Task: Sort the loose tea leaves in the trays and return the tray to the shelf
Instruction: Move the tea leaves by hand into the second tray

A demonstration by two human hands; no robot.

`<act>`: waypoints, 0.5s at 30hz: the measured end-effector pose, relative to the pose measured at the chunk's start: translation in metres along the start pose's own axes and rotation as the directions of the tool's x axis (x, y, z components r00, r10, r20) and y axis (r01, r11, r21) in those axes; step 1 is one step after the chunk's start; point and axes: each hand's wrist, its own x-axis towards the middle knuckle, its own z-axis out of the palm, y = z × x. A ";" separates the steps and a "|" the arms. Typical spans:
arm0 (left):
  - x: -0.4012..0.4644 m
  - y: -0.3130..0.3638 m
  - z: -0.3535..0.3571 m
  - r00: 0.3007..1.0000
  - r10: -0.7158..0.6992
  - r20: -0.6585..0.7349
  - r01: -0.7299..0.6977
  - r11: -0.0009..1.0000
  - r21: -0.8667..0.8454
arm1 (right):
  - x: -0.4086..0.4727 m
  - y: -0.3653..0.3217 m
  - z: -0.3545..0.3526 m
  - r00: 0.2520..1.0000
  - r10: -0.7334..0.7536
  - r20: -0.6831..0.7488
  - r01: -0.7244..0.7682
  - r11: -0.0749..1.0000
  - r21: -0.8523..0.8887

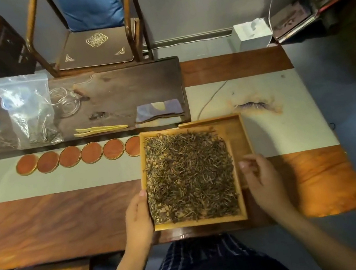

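Tea leaves (190,175) fill the upper tray (241,195), which sits partly over a second wooden tray (238,133) at the near edge of the table (57,225), straight ahead of you. Left hand (137,215): fingers wrapped over the upper tray's left rim, thumb tip on the top edge, so it grips and steadies. Right hand (262,179): hovering just beside the right rim, fingers loosely curled; fingertips blurred, so whether they pinch a leaf or touch the wood cannot be told. Judgement: sorting is under way, the return to the shelf not yet begun. For the sorting, keep your left grip firm and the tray level, since the near rim lies close to the table edge and a tilt could spill leaves toward your lap. Work with fingertips only, lifting single strands, not raking, as the dry leaves look brittle. Appearance: thin, needle-like strands, dark brown with paler olive-gold tips, spread in a fairly even shallow layer. Coverage reaches nearly every rim; a few strays poke over the far-left corner. Bare wood of the lower tray shows only along the right and far sides
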 end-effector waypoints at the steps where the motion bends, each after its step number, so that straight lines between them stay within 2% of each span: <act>1: 0.001 -0.003 0.000 1.000 -0.011 0.005 0.011 1.000 0.010 | 0.006 0.000 0.000 0.999 -0.049 0.001 0.049 0.997 -0.065; 4: 0.004 -0.012 -0.001 0.998 -0.049 0.029 0.048 0.998 0.031 | 0.026 -0.008 0.007 0.964 -0.221 0.146 0.250 0.942 -0.225; 8: 0.006 -0.025 -0.001 0.991 -0.109 0.076 0.107 0.994 0.021 | 0.041 -0.013 0.026 0.859 -0.382 0.342 0.497 0.780 -0.380; 12: 0.010 -0.031 -0.003 0.985 -0.134 0.109 0.131 0.991 0.032 | 0.049 -0.006 0.038 0.832 -0.406 0.377 0.548 0.704 -0.451; 15: 0.011 -0.029 -0.005 0.983 -0.134 0.128 0.131 0.991 0.030 | 0.055 -0.001 0.043 0.840 -0.389 0.378 0.535 0.709 -0.459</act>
